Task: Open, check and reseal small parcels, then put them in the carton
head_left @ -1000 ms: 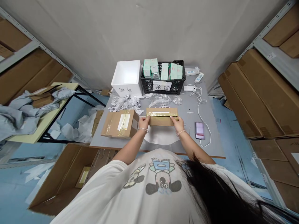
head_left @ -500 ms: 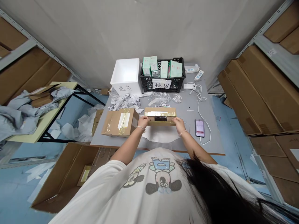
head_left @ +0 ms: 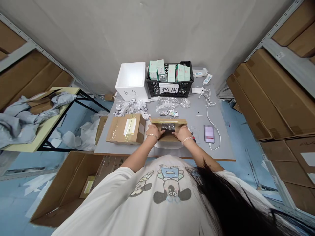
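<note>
A brown cardboard box point(head_left: 169, 121) with shiny tape along its edge and a dark strip on its near side is on the grey table in front of me. My left hand point(head_left: 152, 130) grips its left end, thumb on the near face. At the opposite end my right hand point(head_left: 182, 132) holds it the same way, the thumb pointing inward. Left of my left hand sits a larger taped carton point(head_left: 126, 128) with a white label. Crumpled printed scraps point(head_left: 169, 113) lie just beyond the held box. A small black and red thing, partly hidden, shows beside my right wrist.
At the back of the table point(head_left: 222, 144) stand a white foam box point(head_left: 131, 80) and a black crate point(head_left: 169, 88) of green-white cartons. Crumpled plastic point(head_left: 131, 107) lies near them. A phone point(head_left: 209, 133) on a white cable is at right. An open carton point(head_left: 66, 186) sits on the floor.
The held box has tipped, so its labelled top is mostly turned from view and its near side shows more. Both hands have shifted inward with thumbs on the near face. Printed scraps behind are now visible.
</note>
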Tool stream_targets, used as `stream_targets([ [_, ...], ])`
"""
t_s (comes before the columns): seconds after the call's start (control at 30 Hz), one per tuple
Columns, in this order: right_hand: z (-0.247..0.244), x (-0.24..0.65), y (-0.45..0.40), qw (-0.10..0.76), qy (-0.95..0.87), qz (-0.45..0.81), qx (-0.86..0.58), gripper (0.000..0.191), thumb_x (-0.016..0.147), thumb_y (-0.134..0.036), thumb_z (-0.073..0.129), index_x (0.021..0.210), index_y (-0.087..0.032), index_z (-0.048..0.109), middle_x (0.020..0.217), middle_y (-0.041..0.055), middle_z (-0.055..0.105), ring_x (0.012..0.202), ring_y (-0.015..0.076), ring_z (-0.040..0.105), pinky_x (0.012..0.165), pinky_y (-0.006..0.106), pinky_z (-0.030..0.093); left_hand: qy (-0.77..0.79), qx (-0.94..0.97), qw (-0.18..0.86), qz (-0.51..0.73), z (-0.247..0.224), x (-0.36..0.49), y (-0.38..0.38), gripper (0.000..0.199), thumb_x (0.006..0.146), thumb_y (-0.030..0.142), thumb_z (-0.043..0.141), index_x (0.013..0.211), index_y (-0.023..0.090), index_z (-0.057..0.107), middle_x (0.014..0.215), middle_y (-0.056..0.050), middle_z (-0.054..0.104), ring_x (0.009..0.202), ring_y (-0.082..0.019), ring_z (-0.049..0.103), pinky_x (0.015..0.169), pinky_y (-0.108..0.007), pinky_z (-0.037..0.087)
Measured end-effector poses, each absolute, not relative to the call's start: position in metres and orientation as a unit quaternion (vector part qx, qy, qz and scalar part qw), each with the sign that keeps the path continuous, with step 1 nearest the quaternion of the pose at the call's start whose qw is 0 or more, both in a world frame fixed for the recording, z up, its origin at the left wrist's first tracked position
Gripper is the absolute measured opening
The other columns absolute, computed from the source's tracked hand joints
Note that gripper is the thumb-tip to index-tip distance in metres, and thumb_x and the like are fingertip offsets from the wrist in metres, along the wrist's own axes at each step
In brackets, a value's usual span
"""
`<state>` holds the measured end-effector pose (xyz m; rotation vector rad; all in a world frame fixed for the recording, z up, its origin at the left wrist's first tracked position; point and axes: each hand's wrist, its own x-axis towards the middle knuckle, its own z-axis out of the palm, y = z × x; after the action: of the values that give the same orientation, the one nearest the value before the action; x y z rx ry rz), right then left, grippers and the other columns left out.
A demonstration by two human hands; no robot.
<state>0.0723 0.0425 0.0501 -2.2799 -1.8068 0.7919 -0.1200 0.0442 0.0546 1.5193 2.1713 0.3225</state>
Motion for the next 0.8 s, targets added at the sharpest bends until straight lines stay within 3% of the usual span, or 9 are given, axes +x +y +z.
stream_targets([
  [0.13, 0.057, 0.064, 0.037, 0.038, -0.612, 0.24, -0.752, 0.073, 0.075, -0.043, 0.069, 0.126, 0.001, 0.043, 0.117, 0.0309, 0.056, 0.106, 0.0377, 0.062, 0.09, 0.045, 0.049, 0.789, 0.549, 0.243, 0.132, 0.042, -0.114, 0.042, 0.078, 0.068, 0.039, 0.077, 0.129, -0.001, 0.049, 0.13, -0.036, 0.047, 0.116, -0.044, 0.056, 0.095, -0.043, 0.043],
  [0.3, 0.048, 0.08, 0.031, 0.137, -0.625, 0.251, -0.727, 0.07, 0.073, -0.028, 0.063, 0.132, -0.002, 0.035, 0.12, 0.0266, 0.055, 0.107, 0.0339, 0.061, 0.09, 0.042, 0.05, 0.727, 0.499, 0.301, 0.364, 0.035, -0.131, 0.036, 0.088, 0.067, 0.022, 0.072, 0.145, 0.005, 0.033, 0.138, -0.028, 0.044, 0.127, -0.041, 0.048, 0.107, -0.045, 0.035],
  [0.4, 0.025, 0.099, 0.02, 0.202, -0.679, 0.253, -0.658, 0.073, 0.073, -0.014, 0.053, 0.141, -0.005, 0.028, 0.131, 0.0255, 0.05, 0.12, 0.0323, 0.054, 0.099, 0.043, 0.046, 0.647, 0.448, 0.367, 0.497, 0.023, -0.146, 0.033, 0.073, 0.065, 0.012, 0.065, 0.136, 0.013, 0.045, 0.134, -0.017, 0.053, 0.13, -0.033, 0.046, 0.111, -0.042, 0.033],
  [0.47, 0.002, 0.113, 0.01, 0.215, -0.719, 0.264, -0.607, 0.078, 0.072, -0.006, 0.047, 0.147, -0.007, 0.023, 0.142, 0.0239, 0.043, 0.13, 0.0295, 0.046, 0.106, 0.043, 0.041, 0.595, 0.356, 0.447, 0.565, 0.009, -0.154, 0.028, 0.059, 0.064, 0.011, 0.062, 0.122, 0.017, 0.056, 0.115, -0.009, 0.064, 0.117, -0.028, 0.056, 0.105, -0.041, 0.042],
  [0.57, -0.037, 0.131, -0.006, 0.159, -0.767, 0.284, -0.553, 0.087, 0.072, 0.001, 0.039, 0.154, -0.012, 0.013, 0.154, 0.0194, 0.03, 0.142, 0.0249, 0.032, 0.114, 0.043, 0.032, 0.524, 0.165, 0.584, 0.598, -0.019, -0.165, 0.012, 0.044, 0.06, 0.012, 0.06, 0.104, 0.018, 0.06, 0.086, -0.003, 0.068, 0.088, -0.023, 0.066, 0.086, -0.04, 0.053],
  [0.63, -0.062, 0.14, -0.016, 0.091, -0.784, 0.292, -0.54, 0.09, 0.073, 0.003, 0.037, 0.156, -0.018, 0.009, 0.16, 0.0147, 0.02, 0.147, 0.0234, 0.021, 0.116, 0.044, 0.027, 0.471, 0.081, 0.666, 0.572, -0.036, -0.175, -0.005, 0.04, 0.058, 0.013, 0.058, 0.098, 0.016, 0.062, 0.08, -0.003, 0.068, 0.081, -0.023, 0.067, 0.079, -0.04, 0.056],
  [0.8, -0.106, 0.147, -0.032, -0.084, -0.806, 0.311, -0.497, 0.095, 0.073, 0.004, 0.044, 0.155, -0.034, 0.015, 0.163, 0.0055, 0.006, 0.149, 0.0285, 0.008, 0.116, 0.05, 0.022, 0.369, 0.0, 0.798, 0.476, -0.069, -0.206, -0.047, 0.045, 0.069, 0.037, 0.058, 0.105, 0.011, 0.064, 0.1, -0.015, 0.071, 0.093, -0.032, 0.068, 0.079, -0.052, 0.055],
])
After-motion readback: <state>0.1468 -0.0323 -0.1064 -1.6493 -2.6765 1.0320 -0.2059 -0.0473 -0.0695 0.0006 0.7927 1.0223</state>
